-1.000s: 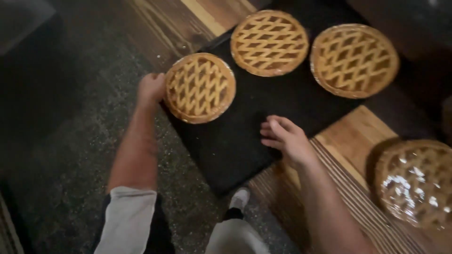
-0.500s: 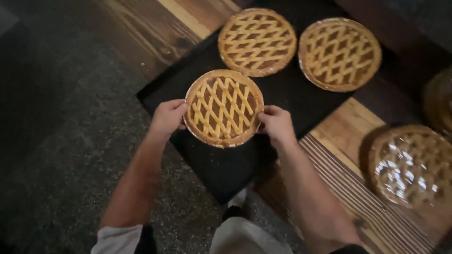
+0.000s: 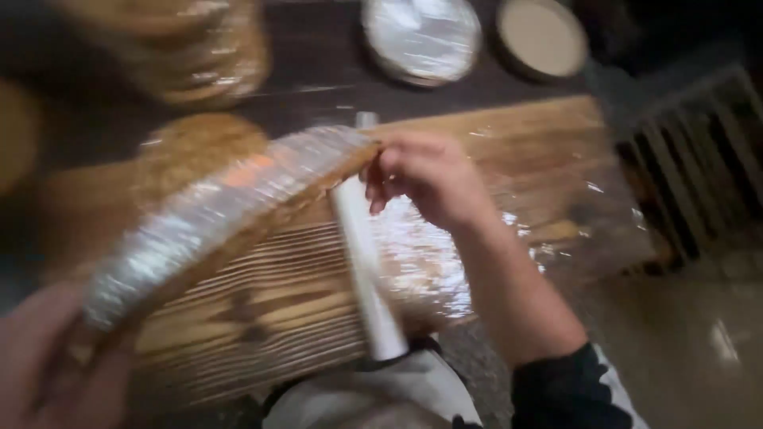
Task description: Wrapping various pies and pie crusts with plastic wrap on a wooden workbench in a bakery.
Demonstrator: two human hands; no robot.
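Two hands, one foil-rimmed pie, one wrap roll, two wrapped dishes (blurred)

A silvery foil rim edges the golden-brown pie at centre left. The roll at centre is white. The bench shows striped light and dark brown grain. At lower right, the sleeve is black with white.

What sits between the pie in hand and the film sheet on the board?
Only the film roll lies under the pie, which both the left hand and right hand hold tilted above the film sheet.
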